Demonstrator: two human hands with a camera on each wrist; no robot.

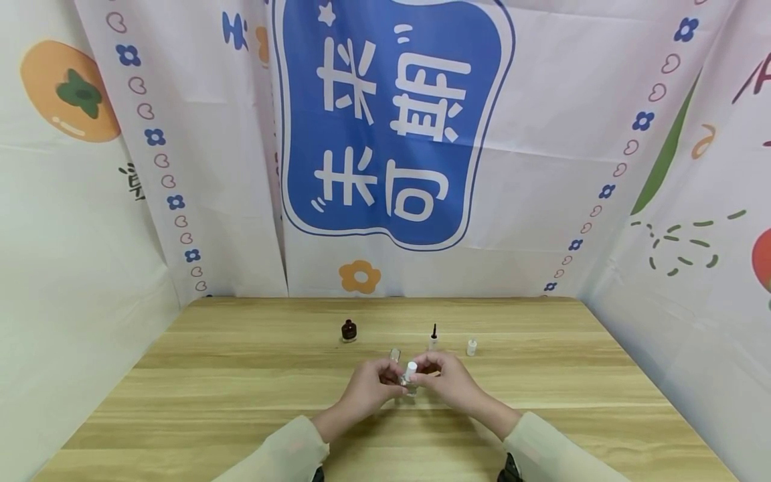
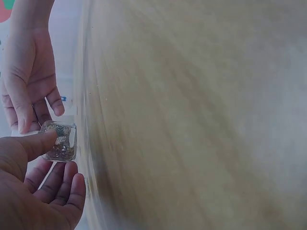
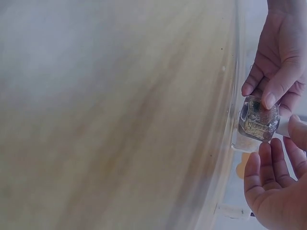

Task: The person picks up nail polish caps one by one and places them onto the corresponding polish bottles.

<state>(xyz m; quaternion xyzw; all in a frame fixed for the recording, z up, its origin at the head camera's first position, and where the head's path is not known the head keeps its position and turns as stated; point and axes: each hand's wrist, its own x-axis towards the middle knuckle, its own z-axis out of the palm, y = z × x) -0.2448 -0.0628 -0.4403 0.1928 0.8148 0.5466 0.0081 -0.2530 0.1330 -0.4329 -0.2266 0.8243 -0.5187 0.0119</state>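
Observation:
Close over the table's middle, both hands meet at one small nail polish bottle. My left hand (image 1: pixel 369 383) pinches its clear glass body (image 2: pixel 67 149), which has glittery contents, between thumb and fingers. My right hand (image 1: pixel 448 383) pinches the white cap (image 1: pixel 411 368) at the bottle's top. In the head view the bottle is tilted slightly and partly hidden by fingers. Just beyond the left hand stands another clear glass bottle (image 1: pixel 394 355). Behind the right hand, a white cap with a dark brush (image 1: pixel 434 337) stands brush upward.
A dark nail polish bottle (image 1: pixel 349 331) stands at the back, left of the middle. A small white item (image 1: pixel 472 347), cap-like, stands right of the upright brush. The wooden table (image 1: pixel 241 375) ends at a printed cloth backdrop (image 1: pixel 434 274), with cloth sides left and right.

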